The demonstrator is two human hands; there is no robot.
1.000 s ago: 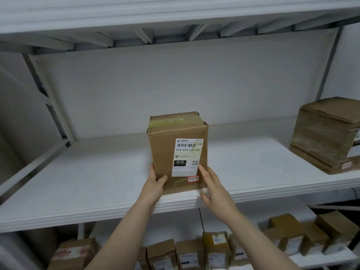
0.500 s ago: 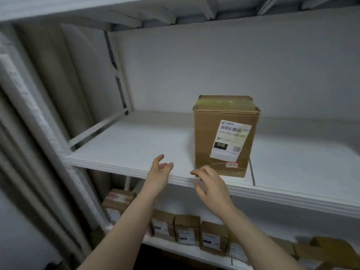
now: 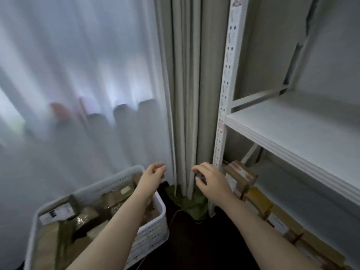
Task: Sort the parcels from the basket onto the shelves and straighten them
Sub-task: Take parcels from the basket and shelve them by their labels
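A white slotted basket [image 3: 153, 228] stands on the floor at the lower left, with several brown parcels [image 3: 83, 217] lying inside it. My left hand [image 3: 152, 177] hovers over the basket's far right corner, fingers loosely curled and holding nothing. My right hand [image 3: 209, 181] hangs in the air in front of the curtain, also loosely curled and empty. The white shelf [image 3: 276, 141] runs along the right and its visible part is bare. A row of brown parcels [image 3: 259, 201] lines the lower shelf under it.
Grey curtains [image 3: 185, 94] and a sheer white curtain [image 3: 78, 75] fill the left and middle. The perforated white shelf post [image 3: 226, 94] rises just right of my right hand. Dark floor [image 3: 194, 240] lies between basket and shelf, with a green cloth [image 3: 191, 205] at the curtain's foot.
Both hands have let go of the labelled box left standing on the shelf. The view has swung left and down to the basket, and both hands have come down with it.
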